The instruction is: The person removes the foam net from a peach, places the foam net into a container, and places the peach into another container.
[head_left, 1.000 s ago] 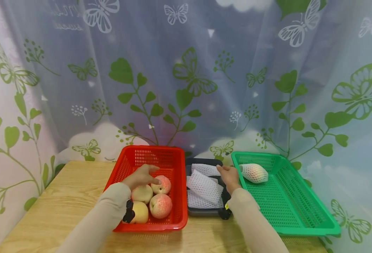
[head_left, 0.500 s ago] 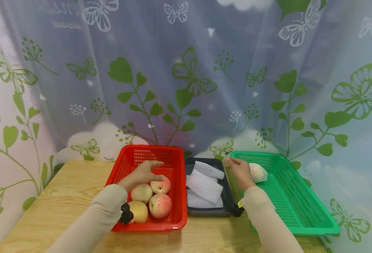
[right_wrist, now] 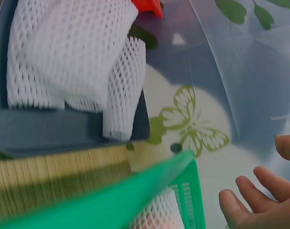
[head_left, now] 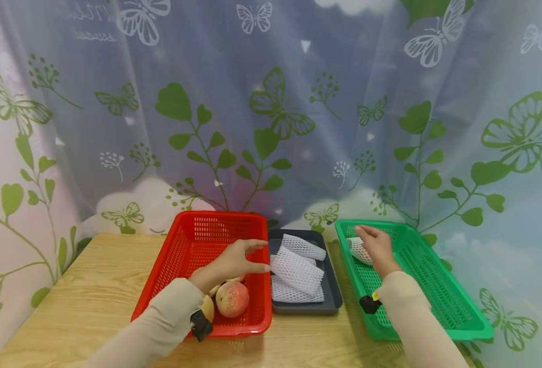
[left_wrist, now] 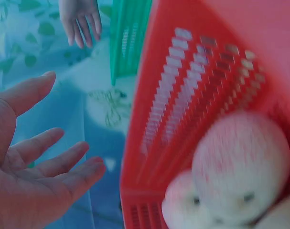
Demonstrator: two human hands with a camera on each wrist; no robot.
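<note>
My left hand (head_left: 229, 259) hovers over the right side of the red basket (head_left: 220, 215), thumb and fingers spread, holding nothing. Below it lie several peaches; one peach (head_left: 232, 299) shows fully while the others are partly covered by the hand and sleeve. Above the green basket (head_left: 436, 319) is my right hand (head_left: 378, 250), its fingers loose and nothing in them. A peach in a white foam net (head_left: 356, 250) lies in that basket's back left corner, partly behind this hand. In the right wrist view the fingers (right_wrist: 252, 195) are apart from the netted peach (right_wrist: 159, 212).
Between the baskets stands a dark grey tray (head_left: 333, 301) with several white foam nets (head_left: 297, 270) piled in it. All three containers sit on a wooden table (head_left: 82, 286). A patterned curtain (head_left: 271, 117) hangs close behind them.
My right hand has moved right, from the tray to above the green basket. My left hand has shifted right from over the peaches toward the red basket's right rim.
</note>
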